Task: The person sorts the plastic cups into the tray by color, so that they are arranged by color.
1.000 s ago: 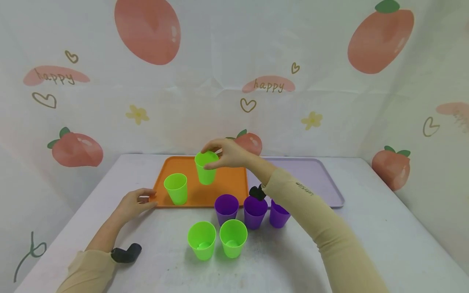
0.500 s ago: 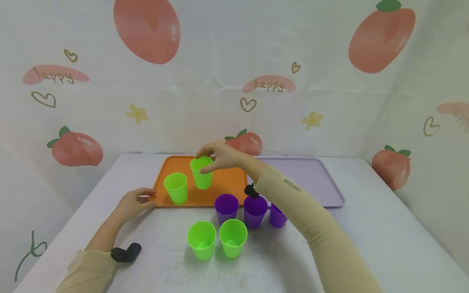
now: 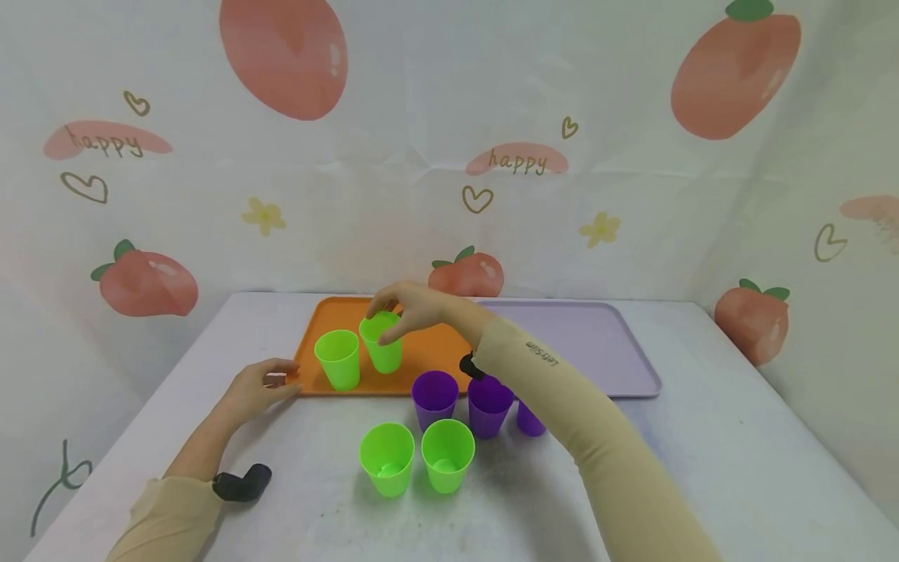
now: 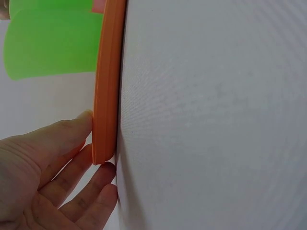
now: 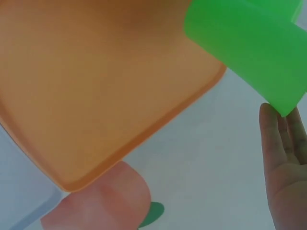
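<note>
My right hand (image 3: 416,306) pinches a green cup (image 3: 386,359) by its rim between thumb and fingers, close over the orange tray (image 3: 438,355). In the right wrist view this green cup (image 5: 244,48) fills the upper right, with fingertips right at its rim. Just to its left another green cup (image 3: 340,364) stands upright on the tray. At the tray's near left corner, my left hand (image 3: 254,392) grips the edge. The left wrist view has the thumb on the orange rim (image 4: 106,96) and the fingers around the corner.
In front of the trays stand three purple cups (image 3: 435,404), the rightmost partly hidden by my right sleeve. Two more green cups (image 3: 389,468) sit nearer to me, side by side. A lavender tray (image 3: 572,343) adjoins the orange one on the right. A patterned cloth (image 3: 393,140) hangs behind.
My right hand has carried the green cup left, down and nearer to me, toward the cup standing on the orange tray. The left hand stays at the tray's corner.
</note>
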Available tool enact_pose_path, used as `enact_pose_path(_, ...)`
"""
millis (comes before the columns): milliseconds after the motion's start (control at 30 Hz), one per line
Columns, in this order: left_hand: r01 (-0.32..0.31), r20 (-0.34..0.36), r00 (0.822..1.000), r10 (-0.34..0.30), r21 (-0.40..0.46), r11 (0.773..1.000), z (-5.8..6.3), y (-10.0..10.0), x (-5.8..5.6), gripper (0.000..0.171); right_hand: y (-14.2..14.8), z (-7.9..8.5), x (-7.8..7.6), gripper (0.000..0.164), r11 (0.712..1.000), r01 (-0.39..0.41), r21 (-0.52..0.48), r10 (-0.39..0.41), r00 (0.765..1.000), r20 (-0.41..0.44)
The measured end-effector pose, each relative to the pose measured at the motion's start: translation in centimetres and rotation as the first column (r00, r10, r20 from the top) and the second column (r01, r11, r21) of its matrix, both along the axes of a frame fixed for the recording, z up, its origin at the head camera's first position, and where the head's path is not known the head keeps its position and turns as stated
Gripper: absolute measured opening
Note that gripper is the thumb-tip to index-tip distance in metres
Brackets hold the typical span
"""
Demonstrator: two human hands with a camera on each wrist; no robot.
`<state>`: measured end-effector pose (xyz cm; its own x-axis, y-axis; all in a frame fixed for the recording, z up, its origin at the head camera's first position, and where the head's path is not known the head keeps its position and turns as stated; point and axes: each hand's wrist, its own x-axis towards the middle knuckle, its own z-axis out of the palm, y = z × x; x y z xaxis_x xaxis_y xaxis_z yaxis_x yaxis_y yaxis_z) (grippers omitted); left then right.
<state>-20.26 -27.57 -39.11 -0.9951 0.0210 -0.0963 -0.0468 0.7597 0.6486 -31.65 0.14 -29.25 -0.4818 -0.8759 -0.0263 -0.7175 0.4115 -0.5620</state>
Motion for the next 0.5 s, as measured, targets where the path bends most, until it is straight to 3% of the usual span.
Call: enact_pose_path(500, 0.011, -0.024, 1.0, -0.011, -0.004, 1.0, 0.06, -0.03, 0.03, 0.05, -0.49, -0.7, -0.15, 0.041, 0.996, -0.028, 0.086, 0.026, 0.999, 0.026)
